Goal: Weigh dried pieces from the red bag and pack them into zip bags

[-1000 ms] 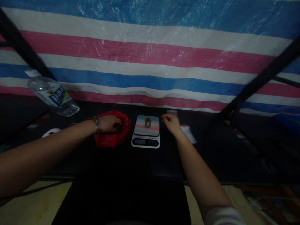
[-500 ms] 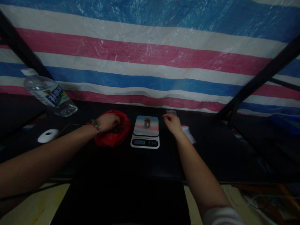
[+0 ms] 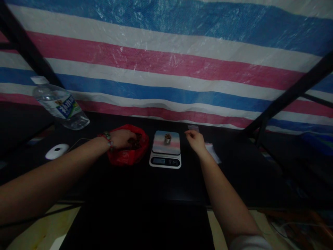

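Note:
My left hand (image 3: pixel 122 139), with a bead bracelet on the wrist, reaches into a red plastic bag (image 3: pixel 129 155) on the dark table; its fingers curl among small dark pieces inside. A small kitchen scale (image 3: pixel 165 155) stands right of the bag, with a little metal cup (image 3: pixel 167 138) holding brownish bits on its platform. My right hand (image 3: pixel 195 141) hovers just right of the scale, fingers loosely pinched together, and I cannot see what is between them. Small clear bags (image 3: pixel 213 153) lie behind and to the right of that hand.
A clear water bottle (image 3: pixel 61 107) lies tilted at the back left. A white round object (image 3: pixel 57 151) with a cord sits at left. A striped tarp (image 3: pixel 166 69) hangs behind the table, and black frame bars (image 3: pixel 286 97) slant at both sides.
Both hands stay almost where they were; the left hand's fingers shift slightly inside the red bag. The camera has moved a little, sliding the scene to the right.

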The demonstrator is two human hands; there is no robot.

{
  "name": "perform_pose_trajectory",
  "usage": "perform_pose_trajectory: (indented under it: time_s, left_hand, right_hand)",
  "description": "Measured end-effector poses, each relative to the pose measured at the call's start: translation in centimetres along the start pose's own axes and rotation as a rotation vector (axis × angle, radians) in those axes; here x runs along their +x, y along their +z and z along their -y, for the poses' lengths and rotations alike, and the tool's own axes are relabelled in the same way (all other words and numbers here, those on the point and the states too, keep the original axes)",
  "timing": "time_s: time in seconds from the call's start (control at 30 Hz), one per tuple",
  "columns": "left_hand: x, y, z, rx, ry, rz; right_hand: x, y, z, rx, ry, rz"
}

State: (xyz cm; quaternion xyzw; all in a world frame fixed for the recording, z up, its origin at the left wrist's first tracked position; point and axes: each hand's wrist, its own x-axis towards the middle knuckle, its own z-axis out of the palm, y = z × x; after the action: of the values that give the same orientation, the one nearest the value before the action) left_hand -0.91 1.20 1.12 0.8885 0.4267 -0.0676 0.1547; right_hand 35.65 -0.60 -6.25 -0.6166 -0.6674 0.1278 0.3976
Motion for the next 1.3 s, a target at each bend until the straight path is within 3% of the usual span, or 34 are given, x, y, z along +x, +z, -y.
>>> perform_pose_trajectory:
  time_s: [0.17,0.43,0.57,0.7,0.8,0.93,1.3]
  left_hand:
    - [0.5,-0.2,0.2,0.034,-0.077,0.039]
    - [0.0,-1.8,-0.6,0.102,-0.084,0.009]
    - [0.4,-4.0,-3.8,0.103,-0.004,-0.152]
    - [2.9,-5.4,-8.0,0.083,0.159,-0.24]
    - [5.8,-5.3,-9.9,0.106,0.269,-0.206]
    - [8.8,-4.3,-10.4,0.125,0.349,-0.164]
    - [9.6,-3.6,-9.9,0.084,0.375,-0.106]
  right_hand:
    - [0.0,0.1,-0.2,0.009,0.005,0.003]
    - [0.0,0.2,-0.4,0.014,0.009,0.007]
    - [0.1,0.3,-0.4,0.023,0.003,0.01]
    - [0.1,0.0,-0.1,-0.003,0.009,0.008]
    - [0.1,-0.1,0.3,-0.003,0.016,0.012]
    - [0.1,-0.3,0.6,0.0,-0.008,-0.001]
    - [0.1,-0.3,0.9,-0.013,-0.052,0.018]
